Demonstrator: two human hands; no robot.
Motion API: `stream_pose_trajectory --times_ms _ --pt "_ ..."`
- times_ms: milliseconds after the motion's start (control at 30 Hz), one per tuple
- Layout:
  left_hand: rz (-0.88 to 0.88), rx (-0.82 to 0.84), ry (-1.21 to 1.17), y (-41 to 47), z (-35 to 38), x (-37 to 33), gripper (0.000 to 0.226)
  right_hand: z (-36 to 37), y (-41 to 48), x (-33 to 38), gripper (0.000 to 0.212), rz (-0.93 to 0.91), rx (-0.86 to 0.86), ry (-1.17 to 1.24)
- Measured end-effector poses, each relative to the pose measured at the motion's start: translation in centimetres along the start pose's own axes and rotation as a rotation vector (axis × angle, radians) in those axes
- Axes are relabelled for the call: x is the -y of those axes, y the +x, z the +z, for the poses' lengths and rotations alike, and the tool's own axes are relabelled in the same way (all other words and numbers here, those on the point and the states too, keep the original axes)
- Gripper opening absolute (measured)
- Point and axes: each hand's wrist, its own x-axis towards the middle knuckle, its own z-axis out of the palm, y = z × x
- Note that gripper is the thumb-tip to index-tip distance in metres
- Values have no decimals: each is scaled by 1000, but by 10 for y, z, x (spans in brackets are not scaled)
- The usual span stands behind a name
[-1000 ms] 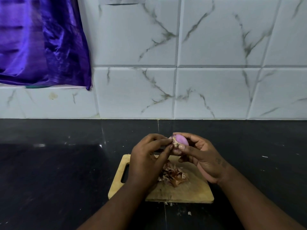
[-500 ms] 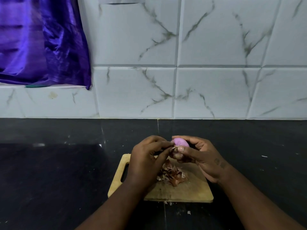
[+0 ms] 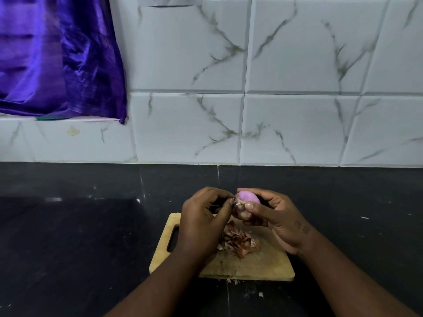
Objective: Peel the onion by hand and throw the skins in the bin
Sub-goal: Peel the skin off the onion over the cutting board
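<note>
Now our right hand has turned the red onion while left fingers stay pinched on root-end skin, so peeling is nearly finished

We see a black counter. A wooden cutting board lies on it. Small skin scraps lie beside the board.

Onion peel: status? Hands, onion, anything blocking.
Right hand grips onion above cutting board. Left hand pinches skin at its end. Skins piled on board, unbinned. No bin in view.
</note>
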Motion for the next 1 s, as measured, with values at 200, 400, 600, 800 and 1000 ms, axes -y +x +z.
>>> stream_pose_trajectory --times_ms 200,400,600,800,1000 --pt "3 10 40 -2 -1 -3 16 -1 -1 -2 42 -34 -2 -38" --pt "-12 -7 138 -2 3 -4 12 0 1 -5 39 -67 9 -83" --pt "-194 -44 -91 -2 5 0 16 -2 4 -8 44 -54 40 -15" --pt "-264 -12 -262 -2 4 -4 13 -4 4 -8 47 -113 30 -89" --pt "-187 -20 -178 -1 6 -4 16 -4 4 -9 49 -169 40 -195"
